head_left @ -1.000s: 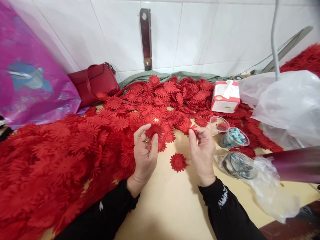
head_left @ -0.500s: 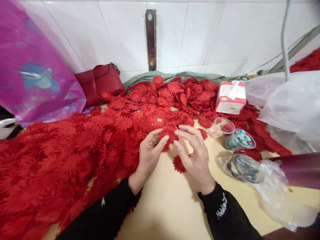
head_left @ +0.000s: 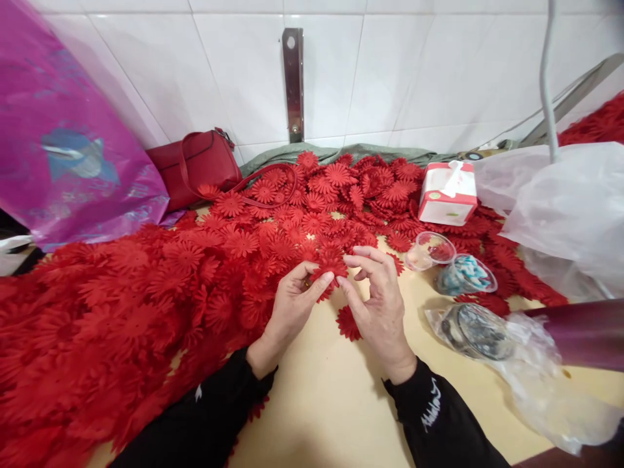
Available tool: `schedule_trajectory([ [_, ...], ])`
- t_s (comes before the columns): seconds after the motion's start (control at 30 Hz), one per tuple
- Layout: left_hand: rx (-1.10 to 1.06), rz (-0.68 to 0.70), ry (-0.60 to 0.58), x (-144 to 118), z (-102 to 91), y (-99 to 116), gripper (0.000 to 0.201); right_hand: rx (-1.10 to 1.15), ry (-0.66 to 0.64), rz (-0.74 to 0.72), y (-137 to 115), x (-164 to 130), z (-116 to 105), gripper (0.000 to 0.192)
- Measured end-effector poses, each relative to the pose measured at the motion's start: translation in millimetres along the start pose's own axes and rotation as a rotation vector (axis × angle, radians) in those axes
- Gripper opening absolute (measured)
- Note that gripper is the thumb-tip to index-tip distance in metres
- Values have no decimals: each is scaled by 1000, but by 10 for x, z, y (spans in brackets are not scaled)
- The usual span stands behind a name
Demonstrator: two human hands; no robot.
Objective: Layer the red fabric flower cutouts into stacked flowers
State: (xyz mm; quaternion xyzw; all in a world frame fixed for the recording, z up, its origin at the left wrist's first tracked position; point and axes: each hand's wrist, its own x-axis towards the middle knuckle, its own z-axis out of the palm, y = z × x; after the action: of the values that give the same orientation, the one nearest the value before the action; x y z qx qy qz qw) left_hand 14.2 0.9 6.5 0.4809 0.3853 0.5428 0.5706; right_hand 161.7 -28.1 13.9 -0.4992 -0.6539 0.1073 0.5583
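My left hand (head_left: 291,305) and my right hand (head_left: 378,304) meet over the table's middle, both pinching one red fabric flower (head_left: 330,263) between thumbs and fingertips. A second loose red flower (head_left: 347,323) lies flat on the beige table (head_left: 331,396) just below my right palm, partly hidden by it. A broad heap of red flowers (head_left: 146,286) spreads from the left edge across to the back, touching my left hand's knuckles. Black sleeves cover both forearms.
A red handbag (head_left: 195,164) and a pink plastic sheet (head_left: 63,143) sit at the back left. A tissue box (head_left: 448,193), two clear cups (head_left: 429,250), a bagged tape roll (head_left: 480,331), white plastic bags (head_left: 570,208) and a dark purple roll (head_left: 585,331) crowd the right side.
My right hand came left from the flower edge to join my left hand on the flower it holds. The loose flower on the table stayed put.
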Motion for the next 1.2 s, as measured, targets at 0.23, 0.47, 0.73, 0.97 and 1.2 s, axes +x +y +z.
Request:
schedule_trajectory([
  [0.23, 5, 7, -50, 2, -6, 4, 39, 146, -138, 62, 1, -4, -2, 26],
  [0.47, 80, 45, -94, -13, -39, 35, 39, 361, -196, 247, 51, 13, -28, 6],
  [0.73, 92, 54, -167, -9, -35, 49, 31, 412, -152, 323, 107, 36, -39, 9],
  [0.97, 172, 104, -161, -5, -26, 46, 33, 454, -153, 413, 148, 28, -7, 15],
  [1.2, 123, 127, -77, -59, 22, -16, 28, 389, -119, 409, 154, 13, -12, 10],
])
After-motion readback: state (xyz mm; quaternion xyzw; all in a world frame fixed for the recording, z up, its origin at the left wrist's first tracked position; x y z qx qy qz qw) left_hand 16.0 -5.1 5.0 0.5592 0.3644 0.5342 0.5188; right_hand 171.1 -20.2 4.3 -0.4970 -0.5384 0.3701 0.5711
